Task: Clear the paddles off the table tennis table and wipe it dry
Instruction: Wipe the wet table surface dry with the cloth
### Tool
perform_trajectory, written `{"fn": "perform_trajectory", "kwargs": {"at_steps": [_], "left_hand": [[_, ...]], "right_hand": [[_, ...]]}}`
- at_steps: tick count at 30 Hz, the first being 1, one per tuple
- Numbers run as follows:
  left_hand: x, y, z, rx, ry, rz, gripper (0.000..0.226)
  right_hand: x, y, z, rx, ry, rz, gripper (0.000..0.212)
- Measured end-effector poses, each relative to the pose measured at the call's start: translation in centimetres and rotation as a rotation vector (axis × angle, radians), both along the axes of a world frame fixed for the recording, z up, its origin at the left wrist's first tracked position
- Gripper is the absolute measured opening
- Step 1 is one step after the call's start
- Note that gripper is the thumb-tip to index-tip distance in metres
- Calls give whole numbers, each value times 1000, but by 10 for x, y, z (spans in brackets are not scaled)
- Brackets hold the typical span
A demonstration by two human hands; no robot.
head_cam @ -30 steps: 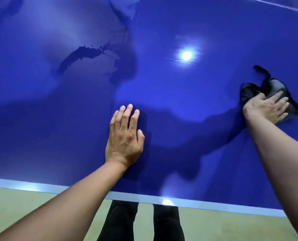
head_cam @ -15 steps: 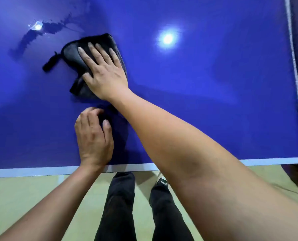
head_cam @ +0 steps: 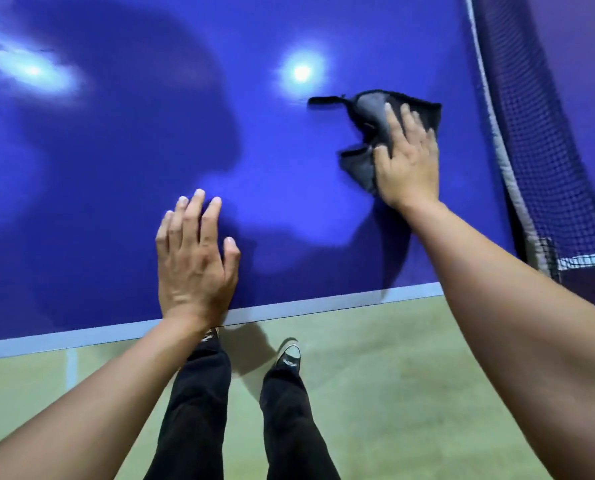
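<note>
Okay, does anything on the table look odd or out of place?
Nothing stands out. The right hand presses a bunched cloth on the table near the net; the left hand rests flat by the edge.

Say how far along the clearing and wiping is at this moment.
Done: no paddles show on the table. In hand: the right hand presses a cloth flat on it beside the net; the left hand rests flat near the edge. Left: no puddle shows here, but glare and the unseen remainder leave dryness unsettled.
</note>
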State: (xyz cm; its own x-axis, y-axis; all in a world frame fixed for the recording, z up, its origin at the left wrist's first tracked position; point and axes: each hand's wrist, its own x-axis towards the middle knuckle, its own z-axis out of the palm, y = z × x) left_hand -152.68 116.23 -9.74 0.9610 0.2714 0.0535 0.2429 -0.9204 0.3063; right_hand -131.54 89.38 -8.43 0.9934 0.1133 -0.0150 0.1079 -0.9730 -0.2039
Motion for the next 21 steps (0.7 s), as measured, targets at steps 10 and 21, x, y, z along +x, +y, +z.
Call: {"fn": "perform_trajectory", "kwargs": {"at_steps": [10,21], "left_hand": [[1,-5,4,6,-37,29,53],[2,-2,0,-18,-88,38,51]], "right_hand": [[-24,86,-1,-20,-51,-157,75],[-39,35,-5,34,-66,200,71]]}}
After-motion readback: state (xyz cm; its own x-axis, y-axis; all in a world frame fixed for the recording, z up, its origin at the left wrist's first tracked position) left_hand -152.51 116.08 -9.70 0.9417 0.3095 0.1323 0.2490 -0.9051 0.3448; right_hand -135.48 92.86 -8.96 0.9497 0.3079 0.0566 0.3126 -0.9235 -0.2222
